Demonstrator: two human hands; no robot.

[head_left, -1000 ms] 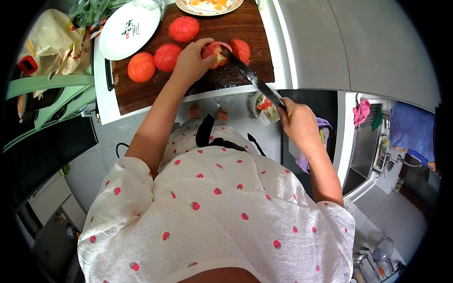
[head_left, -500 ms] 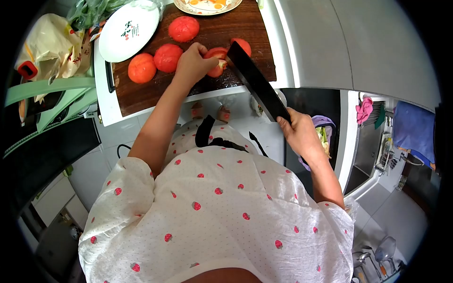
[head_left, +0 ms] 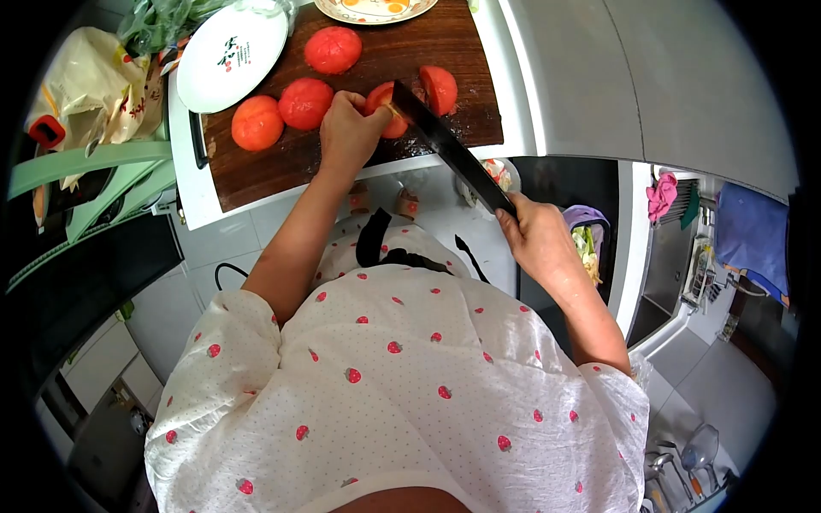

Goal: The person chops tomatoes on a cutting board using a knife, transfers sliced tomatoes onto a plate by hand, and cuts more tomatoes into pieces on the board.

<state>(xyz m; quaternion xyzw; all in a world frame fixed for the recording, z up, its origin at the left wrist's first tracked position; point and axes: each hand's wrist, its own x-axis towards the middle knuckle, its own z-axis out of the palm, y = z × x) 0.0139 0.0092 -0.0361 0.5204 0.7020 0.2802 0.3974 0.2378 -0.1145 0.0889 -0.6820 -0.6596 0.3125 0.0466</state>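
A dark knife (head_left: pixel 453 152) is in my right hand (head_left: pixel 543 239), its fingers wrapped round the handle at the lower right. The blade's tip end lies against a cut tomato piece (head_left: pixel 379 99) on the brown cutting board (head_left: pixel 256 184). My left hand (head_left: pixel 349 132) holds that piece from the left, its fingertips closed at the piece's pale end. Right of the blade rests another cut tomato piece (head_left: pixel 440 91). Three whole peeled tomatoes, one of them (head_left: pixel 305 103) beside my left hand, sit on the board's left and upper part.
A white oval plate (head_left: pixel 233 56) overlaps the board's upper left, and a patterned plate (head_left: pixel 376 10) its top edge. Plastic bags (head_left: pixel 94 85) lie at the far left. Below the counter edge stands a bowl with scraps (head_left: pixel 498 175). A sink (head_left: pixel 665 274) is at the right.
The knife has turned and moved left onto the tomato piece. My left hand has shifted slightly down and is still on the piece. The right-hand piece now shows more fully.
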